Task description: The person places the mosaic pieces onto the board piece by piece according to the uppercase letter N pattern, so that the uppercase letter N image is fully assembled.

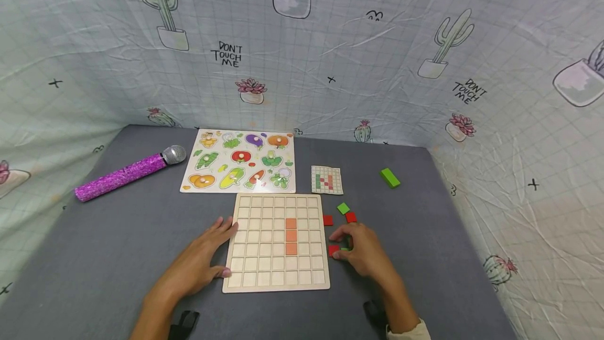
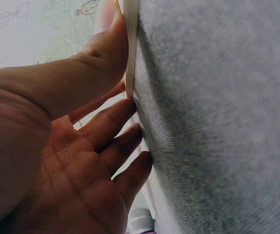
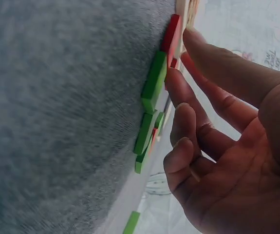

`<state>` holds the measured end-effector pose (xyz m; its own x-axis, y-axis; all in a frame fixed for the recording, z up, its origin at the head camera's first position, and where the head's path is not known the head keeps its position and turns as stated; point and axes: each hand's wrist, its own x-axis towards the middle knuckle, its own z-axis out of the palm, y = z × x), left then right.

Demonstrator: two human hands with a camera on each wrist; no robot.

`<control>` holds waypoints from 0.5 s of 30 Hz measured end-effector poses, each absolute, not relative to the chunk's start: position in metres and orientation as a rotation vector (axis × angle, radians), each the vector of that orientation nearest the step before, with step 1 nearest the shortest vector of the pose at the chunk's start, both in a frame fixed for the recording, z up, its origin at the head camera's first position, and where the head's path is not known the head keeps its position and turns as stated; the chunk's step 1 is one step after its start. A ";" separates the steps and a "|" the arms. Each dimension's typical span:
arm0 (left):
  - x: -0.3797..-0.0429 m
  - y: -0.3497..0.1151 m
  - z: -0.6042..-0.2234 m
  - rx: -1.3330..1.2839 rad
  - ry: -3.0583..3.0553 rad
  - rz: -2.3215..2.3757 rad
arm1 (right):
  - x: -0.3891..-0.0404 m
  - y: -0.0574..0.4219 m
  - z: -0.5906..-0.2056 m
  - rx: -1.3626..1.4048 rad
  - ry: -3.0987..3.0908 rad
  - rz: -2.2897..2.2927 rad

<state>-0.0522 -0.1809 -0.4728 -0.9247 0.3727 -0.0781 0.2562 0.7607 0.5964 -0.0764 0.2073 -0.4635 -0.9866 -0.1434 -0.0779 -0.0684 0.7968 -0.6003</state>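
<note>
A wooden grid board (image 1: 264, 265) lies on the dark grey table, with three orange-red squares (image 1: 291, 236) in a column inside it. My left hand (image 1: 203, 258) rests at its left edge, fingers extended, thumb near the lower corner; in the left wrist view the fingertips touch the board's edge. Beside the board's right edge my right hand (image 1: 365, 251) hovers with bent fingers over a red tile (image 1: 333, 251) and a green tile (image 3: 154, 80). Its thumb and forefinger stand apart in the right wrist view, with nothing seen pinched between them.
More loose tiles lie near the right hand: a red one (image 1: 327, 220), another red tile (image 1: 351, 217) and a green one (image 1: 343, 208). Farther back are a patterned card (image 1: 326, 180), a green block (image 1: 390, 178), a vegetable puzzle board (image 1: 219, 172) and a glittery purple microphone (image 1: 127, 173).
</note>
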 end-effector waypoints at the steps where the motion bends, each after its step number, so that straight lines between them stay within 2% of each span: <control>1: -0.052 -0.181 -0.473 0.497 2.764 0.895 | -0.076 0.207 -0.464 -0.178 2.870 -0.936; 15: -0.052 -0.182 -0.471 0.501 2.744 0.924 | -0.077 0.202 -0.464 -0.176 2.895 -0.923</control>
